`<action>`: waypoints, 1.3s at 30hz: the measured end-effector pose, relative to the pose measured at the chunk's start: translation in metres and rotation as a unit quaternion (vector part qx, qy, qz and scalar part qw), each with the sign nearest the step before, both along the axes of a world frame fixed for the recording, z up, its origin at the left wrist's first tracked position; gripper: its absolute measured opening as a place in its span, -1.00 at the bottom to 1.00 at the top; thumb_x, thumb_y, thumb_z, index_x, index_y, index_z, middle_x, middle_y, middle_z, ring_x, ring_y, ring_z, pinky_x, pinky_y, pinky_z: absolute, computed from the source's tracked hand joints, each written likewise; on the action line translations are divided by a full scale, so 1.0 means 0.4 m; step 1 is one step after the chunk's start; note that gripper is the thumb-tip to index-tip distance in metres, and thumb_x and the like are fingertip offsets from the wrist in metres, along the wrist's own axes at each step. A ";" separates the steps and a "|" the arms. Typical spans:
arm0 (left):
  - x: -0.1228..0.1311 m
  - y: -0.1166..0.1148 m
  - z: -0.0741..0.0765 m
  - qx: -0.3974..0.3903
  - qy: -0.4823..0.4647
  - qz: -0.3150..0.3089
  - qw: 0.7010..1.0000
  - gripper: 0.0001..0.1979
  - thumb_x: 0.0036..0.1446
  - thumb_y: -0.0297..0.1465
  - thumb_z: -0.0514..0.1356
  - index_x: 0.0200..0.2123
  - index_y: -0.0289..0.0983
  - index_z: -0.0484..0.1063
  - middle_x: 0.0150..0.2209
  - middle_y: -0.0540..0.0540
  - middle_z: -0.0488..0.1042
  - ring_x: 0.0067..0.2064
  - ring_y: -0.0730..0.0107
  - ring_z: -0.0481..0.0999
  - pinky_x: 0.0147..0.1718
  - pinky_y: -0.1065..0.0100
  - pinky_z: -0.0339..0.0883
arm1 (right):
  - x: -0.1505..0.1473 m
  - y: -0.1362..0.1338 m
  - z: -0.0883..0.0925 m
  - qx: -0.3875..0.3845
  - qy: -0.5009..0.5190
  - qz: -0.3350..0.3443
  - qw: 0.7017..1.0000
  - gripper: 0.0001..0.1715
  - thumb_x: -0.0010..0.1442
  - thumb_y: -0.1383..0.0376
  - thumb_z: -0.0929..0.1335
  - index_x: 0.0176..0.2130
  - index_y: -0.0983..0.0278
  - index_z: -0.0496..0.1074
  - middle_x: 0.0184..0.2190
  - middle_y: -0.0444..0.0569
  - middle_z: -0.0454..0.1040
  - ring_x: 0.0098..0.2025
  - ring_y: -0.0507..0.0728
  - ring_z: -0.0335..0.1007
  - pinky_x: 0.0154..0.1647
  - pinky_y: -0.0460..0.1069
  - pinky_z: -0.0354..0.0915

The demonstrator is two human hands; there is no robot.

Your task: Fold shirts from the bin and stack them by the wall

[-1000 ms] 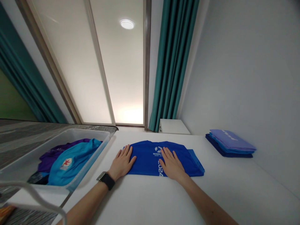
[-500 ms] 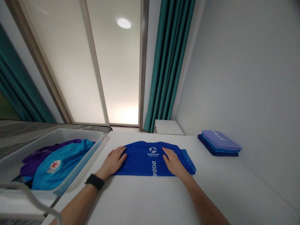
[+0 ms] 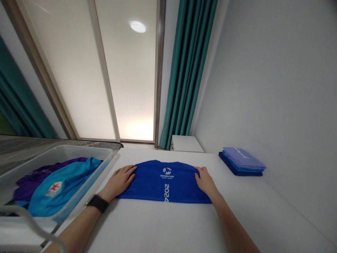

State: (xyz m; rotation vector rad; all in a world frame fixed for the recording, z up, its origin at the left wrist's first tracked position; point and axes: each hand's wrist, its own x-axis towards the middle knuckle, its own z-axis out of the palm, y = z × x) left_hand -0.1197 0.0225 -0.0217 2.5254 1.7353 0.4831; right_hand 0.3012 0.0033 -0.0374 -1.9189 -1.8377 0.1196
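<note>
White table (image 3: 158, 228); clear bin (image 3: 79, 152) at left with purple and light-blue clothes (image 3: 58, 189) loose inside. Blue shirt (image 3: 150, 182) lies flat mid-table, between bin and far-right folded stack (image 3: 242, 161). Right hand (image 3: 206, 181) has moved off the chest to the shirt's right edge, fingers bent; can't tell if it pinches cloth. Left hand (image 3: 119, 181) is spread on the left edge, gripping nothing. Lighter flap at right no longer shows — likely tucked under, so outline looks neater. White "2024" print (image 3: 166, 192) now uncovered, reads sideways.
</note>
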 end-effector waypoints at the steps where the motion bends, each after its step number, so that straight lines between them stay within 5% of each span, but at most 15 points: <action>1: -0.005 0.005 0.006 -0.008 -0.004 0.000 1.000 -0.53 0.29 -0.19 -0.09 0.17 -0.15 0.33 0.20 -0.11 0.36 0.20 0.19 0.31 0.18 0.10 0.12 | -0.001 -0.004 0.004 -0.016 -0.011 -0.008 1.000 -0.54 0.27 0.30 0.18 0.11 0.33 0.36 -0.06 0.14 0.36 -0.08 0.18 0.41 -0.02 0.01 0.28; 6: -0.009 0.058 0.035 -0.032 -0.026 -0.002 0.999 -0.60 0.25 -0.21 -0.03 0.03 -0.16 0.44 0.02 -0.12 0.49 0.07 0.16 0.43 0.05 0.16 0.25 | 0.016 0.008 0.014 -0.044 -0.044 -0.023 0.998 -0.53 0.27 0.36 0.17 0.13 0.26 0.34 -0.06 0.11 0.40 -0.07 0.17 0.39 -0.02 0.00 0.24; 10: 0.016 0.092 0.048 -0.055 -0.033 0.028 0.998 -0.63 0.19 -0.29 0.04 0.02 -0.19 0.43 -0.10 -0.14 0.52 -0.02 0.14 0.45 -0.05 0.18 0.28 | 0.029 0.031 0.000 -0.021 -0.055 0.029 0.998 -0.50 0.22 0.40 0.19 0.13 0.30 0.35 -0.07 0.11 0.44 -0.01 0.20 0.33 0.09 0.04 0.17; 24: 0.015 0.052 0.025 -0.021 -0.034 0.037 0.998 -0.60 0.29 -0.33 -0.09 0.11 -0.15 0.36 -0.06 -0.15 0.50 0.00 0.09 0.38 -0.04 0.07 0.18 | 0.008 0.050 -0.017 0.055 0.067 0.094 0.992 -0.43 0.19 0.34 0.17 0.19 0.27 0.27 -0.10 0.05 0.43 -0.04 0.18 0.32 0.09 0.11 0.22; 32: 0.008 0.069 0.031 -0.016 -0.112 -0.008 0.994 -0.69 0.22 -0.30 0.01 -0.14 -0.17 0.52 -0.20 -0.09 0.55 -0.11 0.17 0.42 -0.06 0.18 0.25 | 0.013 0.034 0.018 0.006 0.193 0.103 0.976 -0.47 0.21 0.21 0.17 0.14 0.21 0.31 -0.45 -0.15 0.37 -0.51 0.07 0.25 -0.35 -0.02 0.31; 39: -0.011 0.067 0.036 -0.047 -0.110 -0.015 0.993 -0.70 0.19 -0.27 0.07 -0.12 -0.16 0.54 -0.18 -0.09 0.56 -0.14 0.19 0.44 -0.07 0.19 0.26 | 0.015 0.042 0.007 0.022 0.181 0.109 0.977 -0.58 0.17 0.22 0.17 -0.16 0.23 0.54 -0.19 0.00 0.55 -0.13 0.18 0.44 -0.02 0.08 0.29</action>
